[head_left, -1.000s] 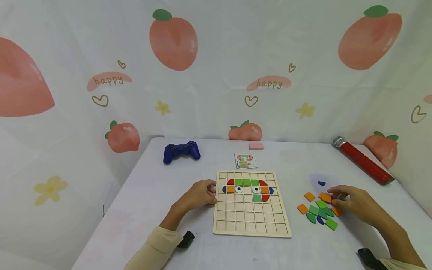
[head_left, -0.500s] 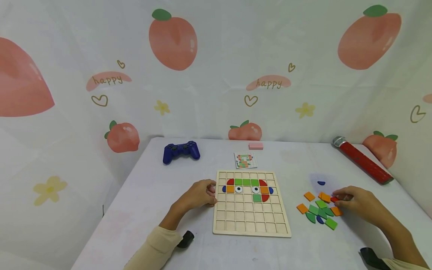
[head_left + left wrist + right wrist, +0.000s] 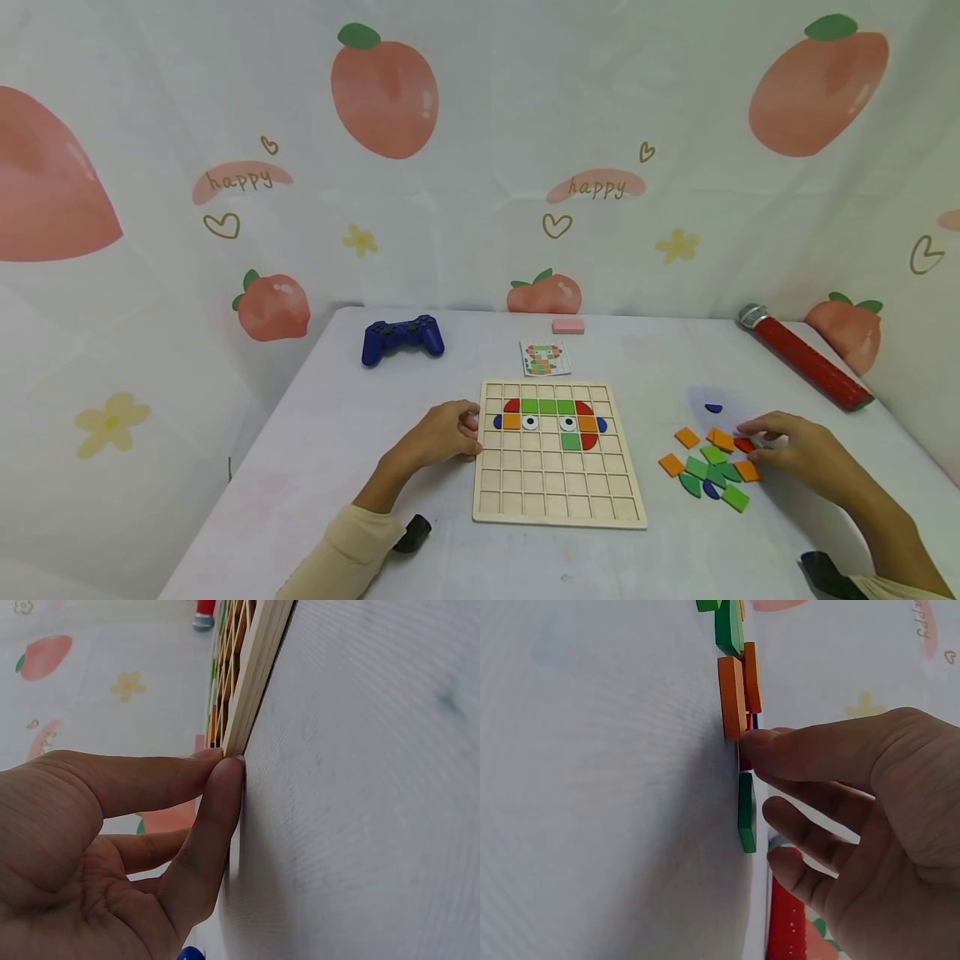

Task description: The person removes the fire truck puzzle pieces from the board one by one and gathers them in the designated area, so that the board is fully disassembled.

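Observation:
My left hand (image 3: pixel 442 433) pinches the left edge of a wooden grid board (image 3: pixel 558 483) between thumb and finger; the left wrist view shows this grip closely. Red, green, orange and blue tiles fill part of its upper rows, with two eye tiles (image 3: pixel 567 423). To the right, my right hand (image 3: pixel 798 450) has thumb and index finger on a red tile (image 3: pixel 743 445) at the edge of a loose pile. An orange tile (image 3: pixel 731 697) lies beside the thumb in the right wrist view, and a green tile (image 3: pixel 747 814) lies below the fingers.
Loose orange tiles (image 3: pixel 671 464), green tiles (image 3: pixel 736 498) and a blue half-round tile (image 3: pixel 713 408) lie right of the board. Behind it are a pattern card (image 3: pixel 545 358) and a pink block (image 3: pixel 567 327). A blue game controller (image 3: pixel 402 339) and red microphone (image 3: pixel 810 358) lie farther out.
My right hand has shifted slightly right from a dark green tile, which it seems to have let go, to the red tile, now showing between its fingertips. My left hand stays on the board.

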Demonstrator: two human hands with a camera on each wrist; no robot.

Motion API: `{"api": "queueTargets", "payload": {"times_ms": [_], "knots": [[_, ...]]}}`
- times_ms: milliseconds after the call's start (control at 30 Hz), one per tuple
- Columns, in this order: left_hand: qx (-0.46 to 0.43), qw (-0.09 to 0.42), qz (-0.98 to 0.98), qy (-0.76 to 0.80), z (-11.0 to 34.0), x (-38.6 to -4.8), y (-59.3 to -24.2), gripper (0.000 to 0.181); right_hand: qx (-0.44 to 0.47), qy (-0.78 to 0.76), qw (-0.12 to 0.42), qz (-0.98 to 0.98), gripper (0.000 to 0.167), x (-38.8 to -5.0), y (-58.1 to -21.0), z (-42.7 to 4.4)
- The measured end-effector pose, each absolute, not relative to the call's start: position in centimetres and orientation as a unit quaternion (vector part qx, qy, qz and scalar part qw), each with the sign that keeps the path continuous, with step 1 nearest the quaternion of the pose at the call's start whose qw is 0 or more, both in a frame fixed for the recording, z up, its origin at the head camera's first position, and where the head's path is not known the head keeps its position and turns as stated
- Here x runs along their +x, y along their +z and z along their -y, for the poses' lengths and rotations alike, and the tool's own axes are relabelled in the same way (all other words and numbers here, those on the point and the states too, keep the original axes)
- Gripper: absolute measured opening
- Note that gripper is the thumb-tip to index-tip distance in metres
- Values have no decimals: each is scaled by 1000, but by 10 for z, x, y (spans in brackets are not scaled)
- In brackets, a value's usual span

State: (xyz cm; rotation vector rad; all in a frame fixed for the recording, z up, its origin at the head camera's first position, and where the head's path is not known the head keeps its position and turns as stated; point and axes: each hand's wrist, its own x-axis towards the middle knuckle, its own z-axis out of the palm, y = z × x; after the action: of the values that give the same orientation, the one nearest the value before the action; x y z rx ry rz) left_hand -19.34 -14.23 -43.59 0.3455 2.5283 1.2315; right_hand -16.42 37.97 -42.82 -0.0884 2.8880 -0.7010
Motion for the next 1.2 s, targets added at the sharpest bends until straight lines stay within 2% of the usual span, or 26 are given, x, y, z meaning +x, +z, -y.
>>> {"api": "queueTargets", "payload": {"times_ms": [133, 333, 667, 1000, 1200], "knots": [[120, 154, -881, 432, 142, -193, -435, 64, -28, -235, 95, -967, 34, -164, -429, -380], [119, 154, -878, 438, 143, -192, -435, 63, -25, -224, 103, -969, 41, -166, -429, -381], [122, 156, -877, 437, 144, -193, -437, 64, -25, -221, 108, -969, 45, -166, -426, -382], [122, 159, -875, 441, 143, -193, -438, 64, -48, -238, 57, -968, 43, -162, -420, -364], [120, 158, -876, 439, 143, -193, -437, 64, -77, -251, 46, -964, 42, -163, -420, -339]]}}
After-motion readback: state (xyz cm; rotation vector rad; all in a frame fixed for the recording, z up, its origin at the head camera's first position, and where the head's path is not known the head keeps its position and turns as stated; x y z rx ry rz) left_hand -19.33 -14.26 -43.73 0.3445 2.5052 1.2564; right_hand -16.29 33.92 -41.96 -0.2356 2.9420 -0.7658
